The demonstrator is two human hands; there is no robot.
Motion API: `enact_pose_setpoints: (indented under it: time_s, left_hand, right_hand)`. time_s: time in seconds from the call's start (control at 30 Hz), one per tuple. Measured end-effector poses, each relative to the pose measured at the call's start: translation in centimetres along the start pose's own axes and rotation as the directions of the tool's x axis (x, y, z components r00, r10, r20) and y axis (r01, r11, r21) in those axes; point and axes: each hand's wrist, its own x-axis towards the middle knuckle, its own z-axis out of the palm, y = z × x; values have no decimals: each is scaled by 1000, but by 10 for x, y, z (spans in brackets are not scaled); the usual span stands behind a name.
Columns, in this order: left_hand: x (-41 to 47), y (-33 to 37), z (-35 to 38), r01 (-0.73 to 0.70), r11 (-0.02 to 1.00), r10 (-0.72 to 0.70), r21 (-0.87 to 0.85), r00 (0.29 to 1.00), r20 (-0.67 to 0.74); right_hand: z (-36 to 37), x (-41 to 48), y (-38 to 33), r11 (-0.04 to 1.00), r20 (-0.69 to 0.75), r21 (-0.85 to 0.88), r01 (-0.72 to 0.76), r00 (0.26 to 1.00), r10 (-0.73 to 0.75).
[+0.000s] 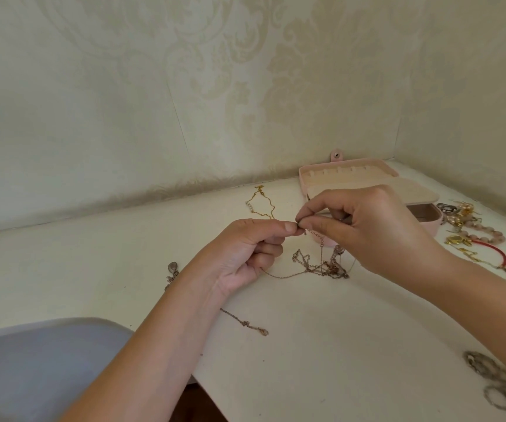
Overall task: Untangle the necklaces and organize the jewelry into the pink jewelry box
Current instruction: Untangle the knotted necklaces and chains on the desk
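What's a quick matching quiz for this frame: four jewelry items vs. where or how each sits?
Items:
1. gold necklace
2. pink jewelry box
3. tangled chains
4. large-link chain

States:
A. front right of the table
B. lid open, at the back
C. strand pinched by left hand and right hand
D. lying flat, left of the box

Pairs: 1-D, 2-B, 3-C, 4-A
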Motion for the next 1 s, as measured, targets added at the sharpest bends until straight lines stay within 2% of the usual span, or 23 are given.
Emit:
enact_pose_setpoints:
  time_s: [0.07, 0.13, 0.2, 0.3, 0.4, 0.6, 0.67, 0.8, 1.0]
  left_hand:
    - [0, 0, 0, -28, 999, 29, 23, 1000, -12]
    - [0, 0, 0, -56, 997, 56, 44, 998, -17]
    - [-1, 0, -1, -74, 995, 75, 71, 997, -18]
    - [-2, -3, -4, -97, 973, 106, 210, 994, -30]
    - [-5, -4, -1, -99, 948, 114, 301, 993, -30]
    - [-9, -1, 2, -98, 969, 115, 228, 992, -60]
    - [-9, 0, 2, -108, 971, 120, 212, 992, -46]
    - [-10, 0, 5, -118, 966, 126, 228, 992, -18]
    - [-6, -2, 4, -191, 944, 205, 269, 978, -23]
  right_hand:
    - [-7, 1, -2, 991, 101, 90, -102, 991, 93]
    - [-18, 2, 1, 980, 207, 88, -181, 965, 160]
    - [-28, 4, 8, 972, 223, 26, -233, 949, 222]
    - [-41, 6, 17, 951, 200, 68, -301, 938, 283]
    - [-46, 3, 16, 936, 272, 103, -336, 915, 299]
    - [-41, 1, 8, 913, 484, 137, -385, 830, 277]
    - [-39, 0, 8, 914, 469, 132, -383, 837, 283]
    - [-33, 1, 8, 898, 338, 218, -382, 893, 298]
    - [-9, -2, 4, 909, 319, 195, -370, 900, 298]
